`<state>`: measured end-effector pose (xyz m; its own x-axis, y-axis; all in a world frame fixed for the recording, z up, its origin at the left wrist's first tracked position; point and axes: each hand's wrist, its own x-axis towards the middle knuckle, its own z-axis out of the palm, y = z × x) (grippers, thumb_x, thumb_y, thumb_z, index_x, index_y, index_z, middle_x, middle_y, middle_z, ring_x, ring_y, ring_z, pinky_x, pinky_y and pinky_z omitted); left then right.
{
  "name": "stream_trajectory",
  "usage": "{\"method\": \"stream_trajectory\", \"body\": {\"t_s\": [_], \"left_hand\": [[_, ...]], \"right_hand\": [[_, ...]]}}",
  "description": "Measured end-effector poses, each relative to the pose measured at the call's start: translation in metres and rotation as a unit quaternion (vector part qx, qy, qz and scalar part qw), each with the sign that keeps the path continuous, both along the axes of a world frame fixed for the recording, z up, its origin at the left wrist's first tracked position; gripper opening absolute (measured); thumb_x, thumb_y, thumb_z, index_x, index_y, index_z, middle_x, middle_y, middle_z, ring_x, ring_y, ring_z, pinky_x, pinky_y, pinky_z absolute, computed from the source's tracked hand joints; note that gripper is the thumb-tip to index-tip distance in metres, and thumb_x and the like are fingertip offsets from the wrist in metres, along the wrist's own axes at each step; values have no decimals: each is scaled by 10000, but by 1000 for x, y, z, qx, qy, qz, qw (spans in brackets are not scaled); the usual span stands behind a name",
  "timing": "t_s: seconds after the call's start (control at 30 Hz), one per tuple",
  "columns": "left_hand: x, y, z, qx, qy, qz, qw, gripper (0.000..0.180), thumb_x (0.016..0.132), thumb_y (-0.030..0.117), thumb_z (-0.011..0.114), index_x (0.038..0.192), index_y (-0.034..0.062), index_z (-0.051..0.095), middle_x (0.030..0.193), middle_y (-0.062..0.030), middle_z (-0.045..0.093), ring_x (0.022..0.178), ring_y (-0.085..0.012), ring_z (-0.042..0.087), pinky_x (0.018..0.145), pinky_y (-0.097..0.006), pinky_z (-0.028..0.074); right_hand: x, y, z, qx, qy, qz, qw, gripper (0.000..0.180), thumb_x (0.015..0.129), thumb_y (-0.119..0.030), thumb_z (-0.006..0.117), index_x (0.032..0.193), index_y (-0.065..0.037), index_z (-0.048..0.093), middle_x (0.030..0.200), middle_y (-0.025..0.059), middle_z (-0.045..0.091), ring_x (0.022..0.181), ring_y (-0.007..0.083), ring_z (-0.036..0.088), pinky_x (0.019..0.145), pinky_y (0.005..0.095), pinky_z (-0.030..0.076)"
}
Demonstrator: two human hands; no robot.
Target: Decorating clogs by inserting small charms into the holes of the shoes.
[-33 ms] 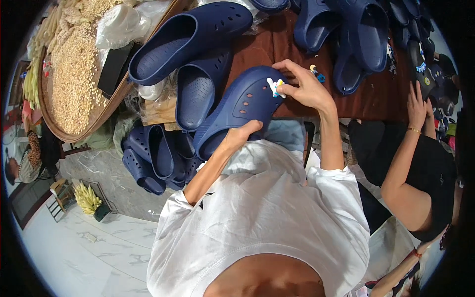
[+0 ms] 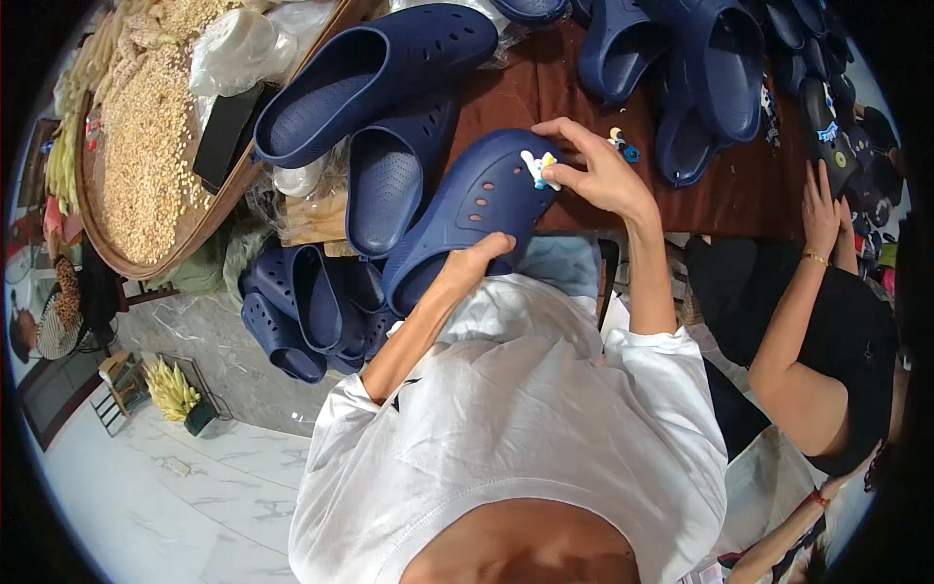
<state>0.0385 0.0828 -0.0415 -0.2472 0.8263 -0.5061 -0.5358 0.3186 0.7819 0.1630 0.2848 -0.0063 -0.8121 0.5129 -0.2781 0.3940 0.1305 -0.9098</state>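
Observation:
A navy blue clog [image 2: 457, 200] with a row of holes lies at an angle before me, its toe pointing away to the right. My left hand [image 2: 477, 261] is closed round its near side, thumb on top and fingers hidden underneath. On the upper, near the toe, sits a small white cartoon-figure shoe charm [image 2: 535, 173] with yellow and blue parts. My right hand [image 2: 593, 173] has its thumb pressed against this charm, while the index finger reaches over to the toe's far edge. More small charms [image 2: 628, 151] lie on the brown cloth beyond my right hand.
Navy clogs [image 2: 389, 185] lie left of my work, with others [image 2: 715, 78] at the far right. A basket of grain [image 2: 146, 185] and a black box [image 2: 229, 136] stand at left. At right, a co-worker's hand [image 2: 822, 209] touches a dark clog [image 2: 827, 136] on the brown cloth [image 2: 516, 92].

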Motion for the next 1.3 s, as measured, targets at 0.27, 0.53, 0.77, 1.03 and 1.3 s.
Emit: {"method": "stream_trajectory", "body": {"t_s": [0.27, 0.53, 0.77, 1.03, 1.3], "left_hand": [[-7, 11, 13, 12, -271, 137, 953, 483, 740, -18, 554, 1221, -1, 519, 1182, -147, 598, 1099, -312, 597, 1010, -436, 454], [2, 11, 9, 9, -283, 182, 942, 373, 752, -10, 568, 1125, -18, 575, 1093, -130, 643, 996, -254, 637, 920, -355, 494], [3, 14, 11, 33, -297, 196, 934, 367, 751, -15, 559, 1117, -31, 574, 1087, -118, 641, 1015, -245, 627, 934, -354, 488], [8, 13, 3, 25, -333, 220, 917, 370, 755, -18, 553, 1124, -40, 565, 1115, -118, 623, 1053, -245, 609, 975, -368, 465], [5, 18, 8, 28, -356, 227, 906, 466, 749, 19, 550, 1210, -39, 519, 1207, -134, 596, 1144, -267, 571, 1052, -407, 422]], "right_hand": [[0, -26, -12, 188, 86, -49, 977, 271, 886, -168, 662, 1113, -19, 661, 1177, 124, 622, 1131, 283, 598, 965, 370, 465], [-6, -46, -6, 357, 48, -101, 927, 221, 821, -208, 748, 916, -36, 648, 955, 96, 599, 906, 298, 596, 788, 400, 479], [-14, -76, -13, 440, 22, -172, 881, 230, 819, -190, 749, 850, -33, 585, 855, 102, 562, 807, 302, 554, 694, 415, 443], [-22, -89, -10, 450, 2, -179, 875, 176, 824, -157, 729, 907, -53, 614, 865, 87, 565, 815, 283, 561, 687, 397, 416], [-31, -85, -21, 459, 21, -183, 869, 127, 826, -109, 708, 885, -55, 610, 844, 97, 560, 799, 290, 553, 673, 410, 417]]}}
